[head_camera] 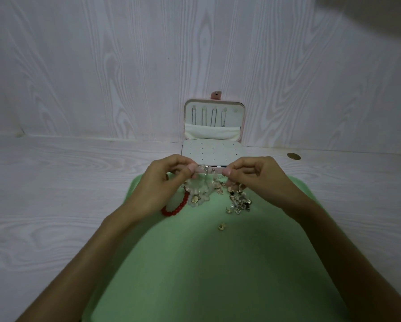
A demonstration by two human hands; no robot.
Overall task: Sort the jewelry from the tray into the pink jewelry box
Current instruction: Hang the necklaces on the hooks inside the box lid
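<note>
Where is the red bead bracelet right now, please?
The red bead bracelet lies on the green tray, partly under the left hand, left of the clear beads.

Single head view — looks forward-down, close over tray (218,263); edges seemingly distorted.

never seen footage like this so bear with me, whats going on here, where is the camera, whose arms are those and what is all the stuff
There is no machine here. The single picture comes from a camera worn on a person's head, looking down at their own bare arms. The left hand and right hand pinch the two ends of a clear beaded bracelet between them. Below lies a green tray holding a red bead bracelet and a pile of small gold earrings. Behind it, against the wall, stands the open pink jewelry box, chains hanging in its lid.
</note>
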